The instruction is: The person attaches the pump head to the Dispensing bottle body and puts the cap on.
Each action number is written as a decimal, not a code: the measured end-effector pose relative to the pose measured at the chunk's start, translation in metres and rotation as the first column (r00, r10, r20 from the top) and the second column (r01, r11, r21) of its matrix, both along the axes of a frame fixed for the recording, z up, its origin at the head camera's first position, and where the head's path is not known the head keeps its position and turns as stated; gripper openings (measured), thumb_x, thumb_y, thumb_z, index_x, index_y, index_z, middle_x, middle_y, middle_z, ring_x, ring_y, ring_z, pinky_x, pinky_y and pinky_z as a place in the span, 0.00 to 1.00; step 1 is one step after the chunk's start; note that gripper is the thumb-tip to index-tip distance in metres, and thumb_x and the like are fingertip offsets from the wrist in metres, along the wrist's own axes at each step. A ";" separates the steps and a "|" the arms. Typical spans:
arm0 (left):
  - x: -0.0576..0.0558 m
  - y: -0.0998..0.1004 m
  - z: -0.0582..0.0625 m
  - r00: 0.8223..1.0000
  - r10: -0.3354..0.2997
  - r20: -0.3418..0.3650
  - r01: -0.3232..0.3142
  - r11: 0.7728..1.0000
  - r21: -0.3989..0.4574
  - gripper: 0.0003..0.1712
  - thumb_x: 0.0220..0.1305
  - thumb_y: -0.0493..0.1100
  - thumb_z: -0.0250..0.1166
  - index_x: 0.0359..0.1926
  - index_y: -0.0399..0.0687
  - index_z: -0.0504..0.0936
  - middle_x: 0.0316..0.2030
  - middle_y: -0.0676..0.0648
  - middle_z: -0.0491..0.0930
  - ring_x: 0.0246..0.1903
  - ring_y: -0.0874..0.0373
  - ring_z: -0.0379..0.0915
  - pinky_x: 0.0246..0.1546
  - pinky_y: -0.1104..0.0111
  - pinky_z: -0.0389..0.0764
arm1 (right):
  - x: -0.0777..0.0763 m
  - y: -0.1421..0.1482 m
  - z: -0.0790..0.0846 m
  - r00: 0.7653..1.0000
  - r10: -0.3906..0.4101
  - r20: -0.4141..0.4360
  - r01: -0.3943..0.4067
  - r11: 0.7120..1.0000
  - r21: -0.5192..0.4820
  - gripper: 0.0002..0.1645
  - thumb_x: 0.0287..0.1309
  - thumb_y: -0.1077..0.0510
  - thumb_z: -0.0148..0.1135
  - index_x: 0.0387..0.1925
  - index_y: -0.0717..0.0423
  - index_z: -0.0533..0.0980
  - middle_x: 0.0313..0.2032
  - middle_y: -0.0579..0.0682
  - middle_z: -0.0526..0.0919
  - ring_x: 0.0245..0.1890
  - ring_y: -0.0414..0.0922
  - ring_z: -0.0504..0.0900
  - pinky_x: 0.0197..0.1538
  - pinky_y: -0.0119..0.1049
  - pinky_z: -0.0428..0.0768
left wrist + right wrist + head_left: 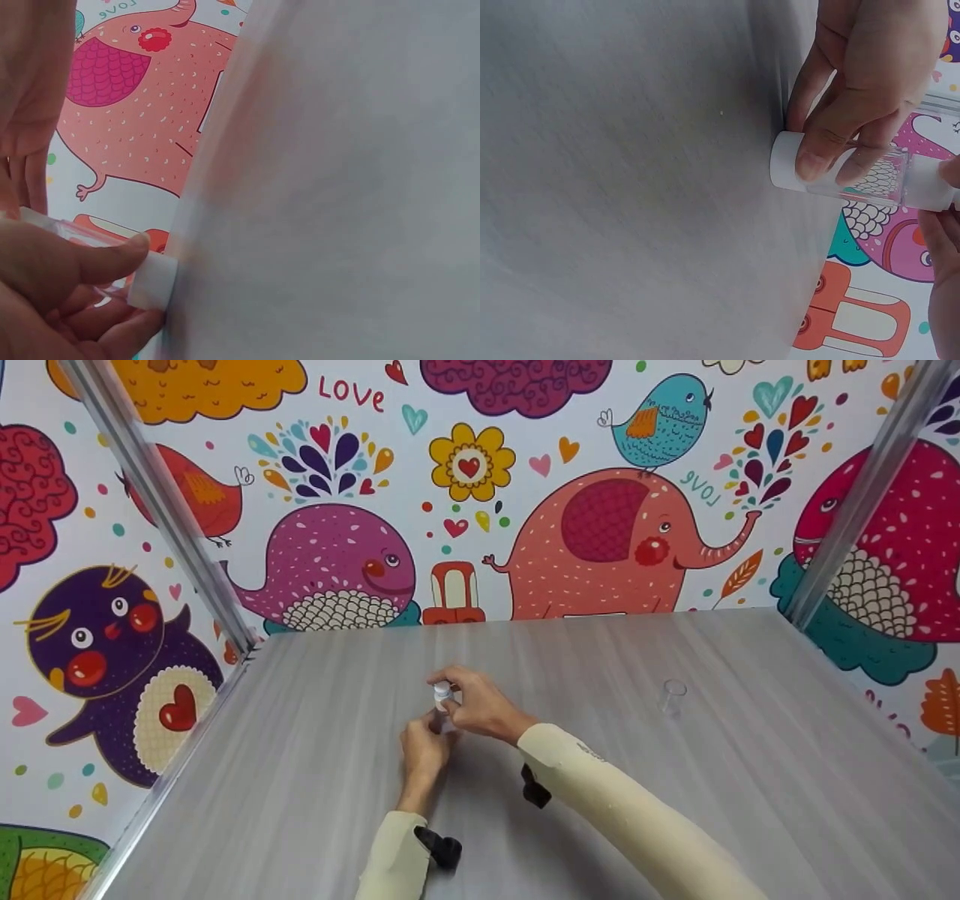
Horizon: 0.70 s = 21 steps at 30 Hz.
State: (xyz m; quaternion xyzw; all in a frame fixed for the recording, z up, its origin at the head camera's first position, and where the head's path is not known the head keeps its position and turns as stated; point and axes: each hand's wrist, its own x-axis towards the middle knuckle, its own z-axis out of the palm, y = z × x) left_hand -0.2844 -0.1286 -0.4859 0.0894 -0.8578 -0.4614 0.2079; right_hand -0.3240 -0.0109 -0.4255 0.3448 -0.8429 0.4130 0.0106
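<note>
A small clear bottle (877, 180) with a white base (786, 161) and a white top part (442, 691) stands upright on the table between both hands. My left hand (425, 746) grips it low down, thumb and fingers around the white base and clear body, as the left wrist view shows with the base (154, 281) at the tabletop. Higher up, my right hand (484, 705) pinches the white top between thumb and fingers. The inside of the bottle cannot be made out. To the right, apart from both hands, stands a clear cup-like piece (673, 697).
The grey wood-grain table (300, 795) reaches back to a wall with cartoon animals (600, 547). Metal posts (172, 517) rise at the table's back corners. A black strap mount (442, 847) sits on the left wrist, another (535, 787) on the right.
</note>
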 end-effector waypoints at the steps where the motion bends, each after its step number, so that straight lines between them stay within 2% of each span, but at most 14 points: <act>1: 0.000 0.000 0.000 1.000 0.000 0.002 0.000 1.000 -0.001 0.08 0.45 0.30 0.72 0.31 0.36 0.86 0.18 0.51 0.69 0.21 0.57 0.62 0.24 0.66 0.62 | 0.000 0.000 0.000 1.000 -0.001 -0.005 0.001 1.000 0.001 0.24 0.60 0.71 0.60 0.58 0.58 0.76 0.55 0.56 0.82 0.54 0.49 0.83 0.61 0.42 0.79; 6: -0.002 0.000 0.000 1.000 0.006 0.021 -0.005 1.000 -0.002 0.07 0.45 0.31 0.73 0.28 0.35 0.83 0.17 0.52 0.66 0.21 0.56 0.61 0.24 0.66 0.61 | -0.002 -0.001 0.002 0.999 -0.017 -0.034 0.017 1.000 0.022 0.23 0.60 0.69 0.63 0.57 0.59 0.77 0.53 0.56 0.83 0.51 0.48 0.84 0.59 0.39 0.80; 12: -0.002 0.000 0.000 1.000 0.011 0.020 -0.011 1.000 -0.005 0.07 0.46 0.31 0.73 0.26 0.34 0.82 0.18 0.51 0.67 0.22 0.55 0.62 0.25 0.65 0.62 | -0.004 -0.002 0.006 0.999 -0.045 -0.006 0.046 0.998 0.050 0.22 0.60 0.65 0.67 0.56 0.58 0.78 0.51 0.54 0.84 0.49 0.47 0.84 0.57 0.38 0.81; 21: 0.000 0.001 0.001 1.000 0.021 0.016 -0.021 1.000 -0.016 0.09 0.43 0.31 0.74 0.24 0.35 0.80 0.17 0.52 0.66 0.23 0.54 0.63 0.27 0.64 0.63 | -0.009 -0.002 0.006 0.998 -0.056 -0.036 0.057 0.998 0.030 0.16 0.57 0.63 0.70 0.48 0.60 0.80 0.42 0.54 0.86 0.43 0.45 0.86 0.49 0.36 0.84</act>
